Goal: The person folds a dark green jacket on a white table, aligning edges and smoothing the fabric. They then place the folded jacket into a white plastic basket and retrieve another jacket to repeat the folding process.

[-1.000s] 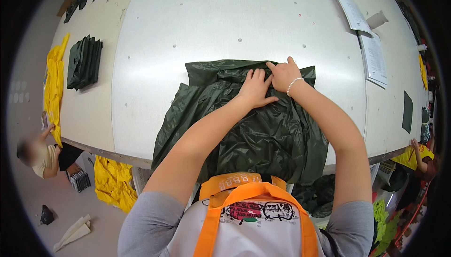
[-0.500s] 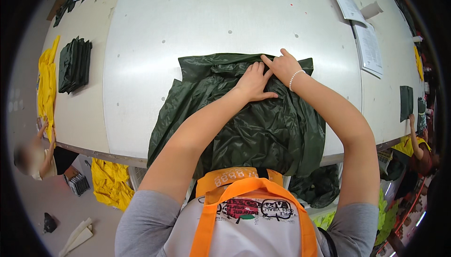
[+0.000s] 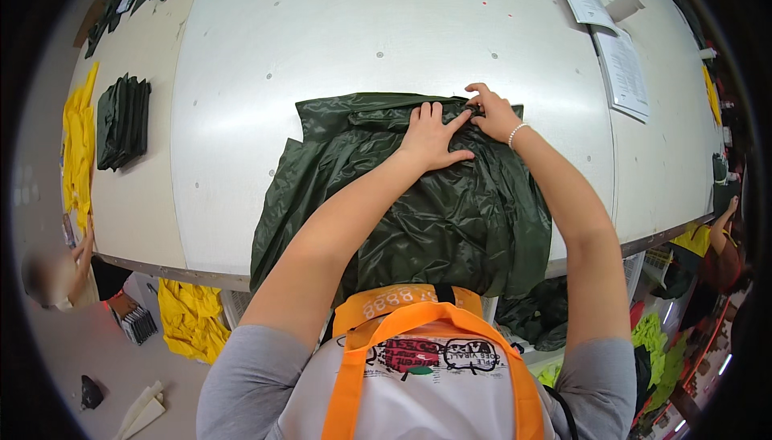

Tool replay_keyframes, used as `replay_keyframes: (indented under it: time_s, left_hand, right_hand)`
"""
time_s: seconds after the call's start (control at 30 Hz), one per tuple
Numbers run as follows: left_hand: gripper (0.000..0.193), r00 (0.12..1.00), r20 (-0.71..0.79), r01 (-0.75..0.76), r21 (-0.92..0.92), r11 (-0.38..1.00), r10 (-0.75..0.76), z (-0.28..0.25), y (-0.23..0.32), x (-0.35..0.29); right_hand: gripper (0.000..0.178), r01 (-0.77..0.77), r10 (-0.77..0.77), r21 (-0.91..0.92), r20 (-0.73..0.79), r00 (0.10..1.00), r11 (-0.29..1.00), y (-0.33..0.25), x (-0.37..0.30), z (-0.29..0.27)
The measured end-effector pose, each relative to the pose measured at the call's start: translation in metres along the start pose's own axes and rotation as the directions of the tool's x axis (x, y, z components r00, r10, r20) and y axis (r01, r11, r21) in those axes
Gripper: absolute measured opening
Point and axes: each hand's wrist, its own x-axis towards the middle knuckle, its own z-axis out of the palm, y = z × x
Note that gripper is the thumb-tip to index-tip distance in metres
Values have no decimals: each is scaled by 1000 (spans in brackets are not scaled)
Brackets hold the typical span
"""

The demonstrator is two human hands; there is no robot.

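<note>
A: Where was the dark green fabric?

B: On the worktop, right in front of the person, wrinkled and shiny, its near end reaching the edge at six o'clock. Lying that close, it probably spared the arms a long stretch.

A: And the hands?

B: Counting from the fabric's middle, the left hand lay at one o'clock, its fingers spread apart on the cloth. I'd guess that spread kept such slick material from sliding.

A: The other?

B: The right hand was just beside it, between one and two, fingers bent in at the far edge. I couldn't tell whether they were clamped on the cloth; working so near the left perhaps kept that spot steady.

A: Further out?

B: A folded dark green stack sat between nine and ten, well apart, presumably to leave room. Printed sheets lay at two, perhaps for easy reading, and bunched yellow cloth was below the worktop at eight.
</note>
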Motion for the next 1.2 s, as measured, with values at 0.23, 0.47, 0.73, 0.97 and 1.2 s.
replay_keyframes:
  time_s: [0.23, 0.47, 0.73, 0.97, 1.2]
  left_hand:
    - [84, 998, 36, 45, 66, 997, -47, 3, 3, 1]
    - [82, 992, 81, 94, 22, 995, -96, -3, 16, 6]
    - [74, 972, 95, 224, -120, 967, -214, -3, 19, 21]
    - [31, 954, -53, 240, -455, 857, -295, 12, 6, 33]
    - [30, 921, -7, 351, -420, 837, -390, 15, 16, 44]
  right_hand:
    - [51, 129, -141, -157, -71, 987, 979, -2, -7, 5]
    - [51, 382, -212, -780, 318, 924, 496, -50, -7, -8]
    - [43, 376, -392, -652, 130, 911, 658, -35, -19, -24]
    - [34, -34, -109, -228, -586, 803, 973, 2, -36, 16]
    - [11, 107, -144, -97, -596, 790, 990, 11, -30, 26]
